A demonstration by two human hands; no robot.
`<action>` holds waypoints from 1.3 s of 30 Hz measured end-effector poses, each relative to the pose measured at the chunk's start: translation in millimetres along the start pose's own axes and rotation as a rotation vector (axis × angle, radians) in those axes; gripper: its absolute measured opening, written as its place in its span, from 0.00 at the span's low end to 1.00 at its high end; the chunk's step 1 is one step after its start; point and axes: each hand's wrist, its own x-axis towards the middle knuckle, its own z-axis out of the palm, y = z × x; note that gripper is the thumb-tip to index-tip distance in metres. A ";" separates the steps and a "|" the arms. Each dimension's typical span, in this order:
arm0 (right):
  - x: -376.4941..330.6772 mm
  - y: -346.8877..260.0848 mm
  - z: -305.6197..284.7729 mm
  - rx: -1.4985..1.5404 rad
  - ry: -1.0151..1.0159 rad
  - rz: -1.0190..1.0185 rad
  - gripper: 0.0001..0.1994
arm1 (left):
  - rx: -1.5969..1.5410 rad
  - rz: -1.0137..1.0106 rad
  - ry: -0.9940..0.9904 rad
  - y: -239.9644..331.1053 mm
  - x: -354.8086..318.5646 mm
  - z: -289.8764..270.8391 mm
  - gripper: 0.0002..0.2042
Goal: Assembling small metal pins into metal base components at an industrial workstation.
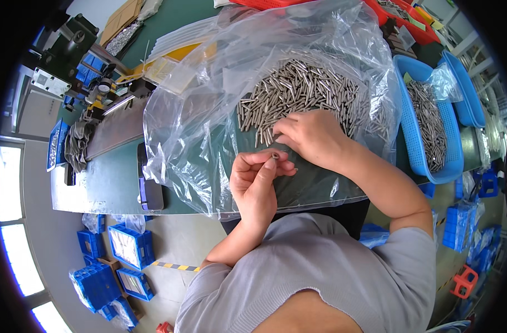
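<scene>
Between the thumb and fingers of my left hand [254, 180] is a small metal ring-like piece [274, 156], its round end facing up; the rest of it is hidden. My right hand [312, 136] is just above and to the right, palm down at the near edge of a pile of metal pins [303, 86]. Its fingers are curled together, and whether a pin is between them is hidden. The pile of short, grey, rod-shaped pins lies on a clear plastic sheet [192, 119], which is spread over the green table [117, 191].
On the right stands a blue basket [450, 141] of similar metal pins, another blue basket [470, 100] beside it. Red trays [425, 33] sit at the far right. A machine with a dial gauge [104, 86] stands on the left. A dark phone-like object [149, 191] lies near the table's front edge.
</scene>
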 end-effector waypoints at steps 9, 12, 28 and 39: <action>2.9 1.4 -1.0 -0.002 -0.068 0.027 0.05 | 0.025 -0.008 0.004 0.4 -0.1 0.6 0.03; 6.1 2.3 -9.3 0.749 -0.042 0.240 0.05 | 0.031 -0.024 0.023 0.9 0.2 -0.1 0.04; 2.5 -12.5 -16.5 1.424 -0.129 0.466 0.06 | -0.067 -0.078 0.008 2.6 3.0 -3.2 0.05; 0.5 -1.1 -4.6 1.487 -0.318 0.355 0.05 | -0.010 -0.039 0.021 0.9 2.8 -3.5 0.04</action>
